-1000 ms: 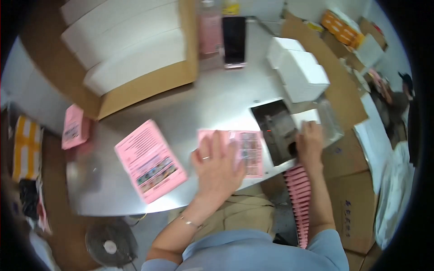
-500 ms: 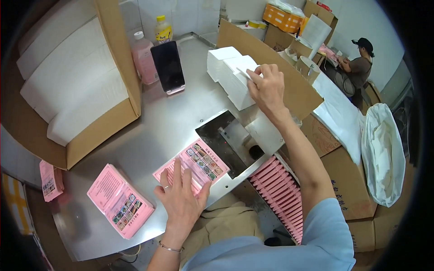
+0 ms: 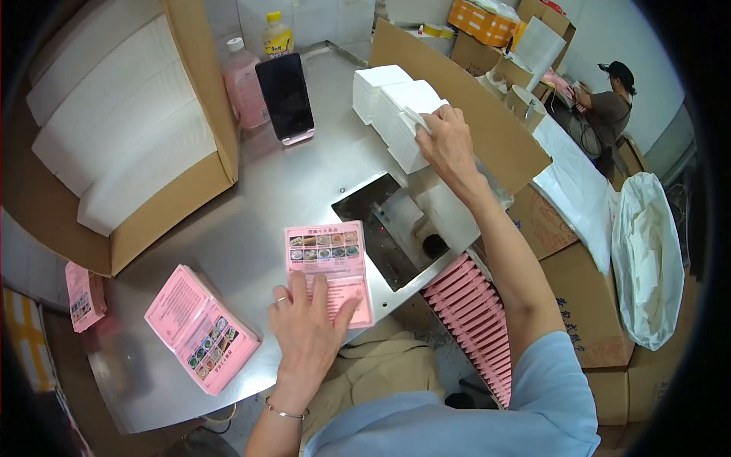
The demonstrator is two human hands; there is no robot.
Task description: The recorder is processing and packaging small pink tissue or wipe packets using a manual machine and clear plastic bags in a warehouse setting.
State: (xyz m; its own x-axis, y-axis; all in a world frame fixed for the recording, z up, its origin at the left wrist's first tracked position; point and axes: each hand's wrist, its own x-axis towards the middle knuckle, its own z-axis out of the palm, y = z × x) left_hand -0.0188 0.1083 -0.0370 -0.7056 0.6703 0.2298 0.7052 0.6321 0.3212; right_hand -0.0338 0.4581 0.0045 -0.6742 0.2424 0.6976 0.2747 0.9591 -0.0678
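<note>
On the table (image 3: 282,183), my left hand (image 3: 308,321) hides part of the pink packet (image 3: 327,247), and my right hand (image 3: 449,146) covers some of the white card (image 3: 414,119). At the table's left, the big box (image 3: 175,207) is cut off — up top.

Printed characters on pink packet (image 3: 327,263), pink packet stack (image 3: 202,331), yellow-labelled bottle (image 3: 279,39), brown carton (image 3: 590,305)
</note>
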